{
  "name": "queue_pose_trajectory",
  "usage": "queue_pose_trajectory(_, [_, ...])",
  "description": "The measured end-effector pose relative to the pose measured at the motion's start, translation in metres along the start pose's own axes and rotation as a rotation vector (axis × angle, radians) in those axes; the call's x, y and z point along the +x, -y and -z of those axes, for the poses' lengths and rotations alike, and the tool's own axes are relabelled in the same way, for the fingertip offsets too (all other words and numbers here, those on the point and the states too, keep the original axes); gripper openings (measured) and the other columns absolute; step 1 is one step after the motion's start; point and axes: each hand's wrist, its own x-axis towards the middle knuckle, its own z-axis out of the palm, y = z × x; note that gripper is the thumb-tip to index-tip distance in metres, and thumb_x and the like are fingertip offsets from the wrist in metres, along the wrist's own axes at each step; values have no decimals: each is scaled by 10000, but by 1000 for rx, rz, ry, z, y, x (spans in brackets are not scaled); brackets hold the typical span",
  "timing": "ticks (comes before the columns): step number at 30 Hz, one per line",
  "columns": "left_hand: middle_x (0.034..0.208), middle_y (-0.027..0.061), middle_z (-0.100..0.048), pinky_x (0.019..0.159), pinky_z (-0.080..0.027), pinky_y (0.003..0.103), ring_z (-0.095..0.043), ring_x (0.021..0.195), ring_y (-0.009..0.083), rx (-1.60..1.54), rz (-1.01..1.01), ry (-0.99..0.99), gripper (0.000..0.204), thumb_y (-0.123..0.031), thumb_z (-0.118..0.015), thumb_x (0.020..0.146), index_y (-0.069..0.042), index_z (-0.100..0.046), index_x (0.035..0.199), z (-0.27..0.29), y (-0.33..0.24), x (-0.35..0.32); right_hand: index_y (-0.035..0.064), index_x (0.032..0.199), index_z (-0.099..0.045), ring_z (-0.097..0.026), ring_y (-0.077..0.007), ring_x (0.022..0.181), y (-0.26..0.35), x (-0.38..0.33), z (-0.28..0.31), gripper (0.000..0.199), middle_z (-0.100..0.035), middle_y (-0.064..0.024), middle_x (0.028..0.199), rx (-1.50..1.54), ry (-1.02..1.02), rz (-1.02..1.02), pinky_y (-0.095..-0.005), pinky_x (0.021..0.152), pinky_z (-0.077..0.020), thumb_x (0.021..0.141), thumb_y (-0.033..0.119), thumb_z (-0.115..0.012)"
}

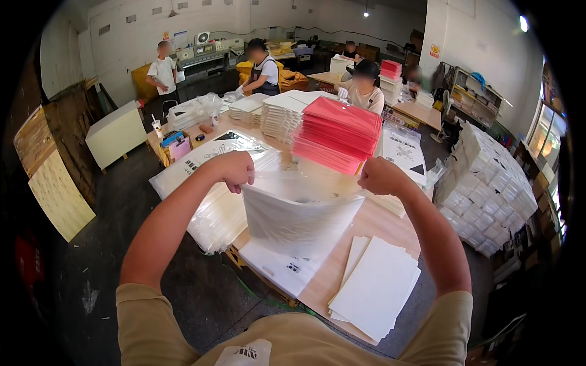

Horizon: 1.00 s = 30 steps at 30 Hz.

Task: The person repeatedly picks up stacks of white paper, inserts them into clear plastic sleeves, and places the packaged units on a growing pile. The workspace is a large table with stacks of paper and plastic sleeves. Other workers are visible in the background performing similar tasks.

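A translucent plastic bag is stretched between my two hands above the table. My left hand is closed on the bag's upper left edge, and my right hand pinches its upper right edge. The mouth between them faces up, and whatever is inside is too blurred to make out. Flat printed plastic bags lie below it at the table's near edge. To the right is a loose pile of white card-like sheets. Just beyond my hands rises a tall stack of red envelopes or folders.
Plastic-wrapped packs lie left of the bag on the wooden table. White stacks stand farther back. A big pile of wrapped bundles is on the floor at right. Several people work or stand beyond, one across the table.
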Motion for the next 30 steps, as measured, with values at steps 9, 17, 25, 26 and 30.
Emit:
queue_pose_trajectory(9, [780, 135, -692, 506, -575, 297, -708, 610, 191, 132, 19, -147, 217, 8, -502, 802, 35, -696, 895, 17, -22, -27, -36, 699, -670, -632, -208, 505, 11, -17, 21, 208, -635, -136, 584, 276, -72, 25, -357, 552, -507, 808, 134, -621])
queue_pose_trajectory(17, [735, 136, -673, 485, -575, 313, -702, 582, 200, 106, -7, -113, 77, -15, -581, 796, 39, -624, 830, 11, -17, -15, -41, 743, -649, -624, -157, 474, 25, -26, 35, 214, -617, -89, 552, 530, -70, -62, -288, 446, -474, 863, 127, -594])
queue_pose_trajectory(25, [737, 173, -675, 501, -591, 321, -712, 600, 238, 96, -27, -138, 100, 8, -560, 797, 69, -634, 824, -12, -3, 5, 14, 689, -629, -658, -182, 482, 15, -19, 43, 235, -649, -73, 559, 137, -136, -116, -310, 530, -534, 873, 115, -523])
queue_pose_trajectory(26, [739, 180, -677, 502, -592, 322, -713, 602, 242, 120, -60, -148, 115, 9, -548, 803, 74, -640, 825, -14, -14, 9, 14, 699, -633, -659, -181, 482, 8, -20, 45, 228, -651, -72, 561, 104, -118, -126, -308, 536, -535, 871, 112, -520])
queue_pose_trajectory(30, [755, 192, -682, 495, -593, 326, -715, 607, 251, -39, 37, -129, 135, -9, -562, 810, 89, -650, 832, -7, -48, 1, 4, 728, -640, -657, -177, 480, -16, -14, 45, 197, -654, -77, 564, 146, -59, -140, -301, 523, -528, 862, 102, -533])
